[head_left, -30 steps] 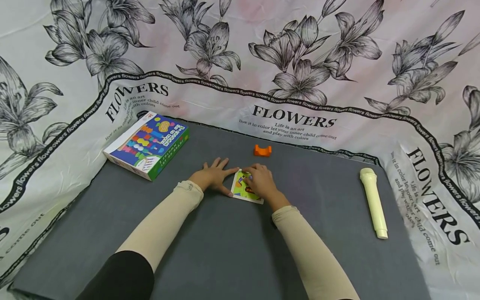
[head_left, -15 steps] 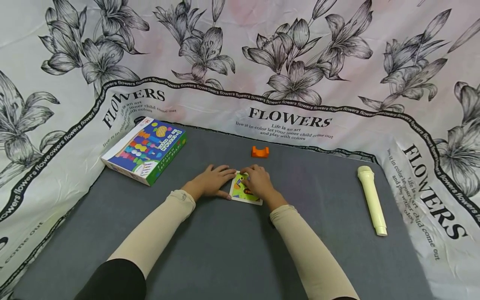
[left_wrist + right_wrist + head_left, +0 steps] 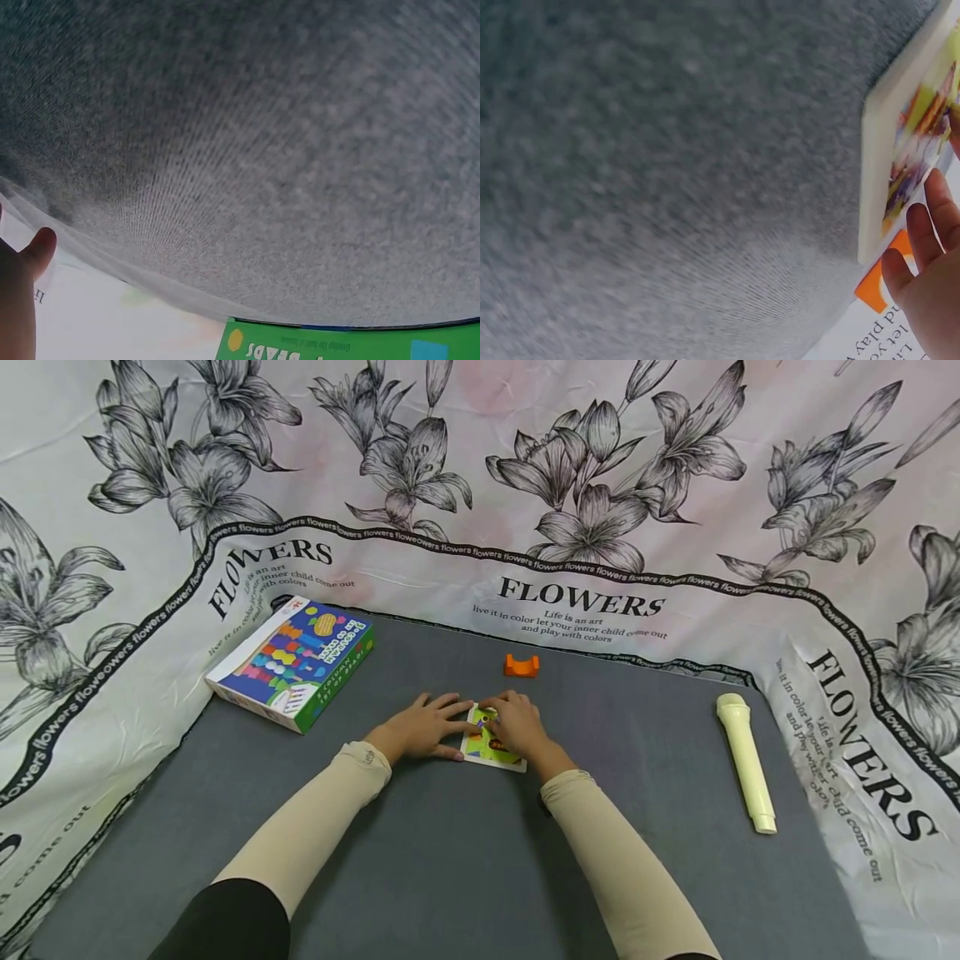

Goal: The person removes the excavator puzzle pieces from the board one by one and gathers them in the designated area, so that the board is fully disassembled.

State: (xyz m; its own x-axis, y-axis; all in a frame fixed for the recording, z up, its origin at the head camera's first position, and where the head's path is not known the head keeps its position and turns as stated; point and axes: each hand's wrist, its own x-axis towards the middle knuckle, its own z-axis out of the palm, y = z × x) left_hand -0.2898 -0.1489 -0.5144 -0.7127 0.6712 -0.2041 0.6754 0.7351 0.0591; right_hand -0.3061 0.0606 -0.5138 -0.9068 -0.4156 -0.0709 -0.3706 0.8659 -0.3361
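Note:
A small thick picture board with a white border and a yellow-green print lies flat on the grey table. My left hand rests at its left side, fingers spread, the index fingertip reaching over the print. From the right, my right hand lies over the board's upper right part, and its fingertips touch the picture. The right wrist view has the board at the right edge beside the loosely bent right fingers; part of the picture is hidden under them. Only the left thumb region shows in the left wrist view.
Behind the hands stands a small orange notched block. A blue and green toy box lies at the back left. To the right is a cream stick with a thicker head. Flower-printed cloth borders the table.
My left hand has shifted slightly left, its fingers now closer together, and its index fingertip has come over the print. The right hand stays on the board. The head view has shifted slightly.

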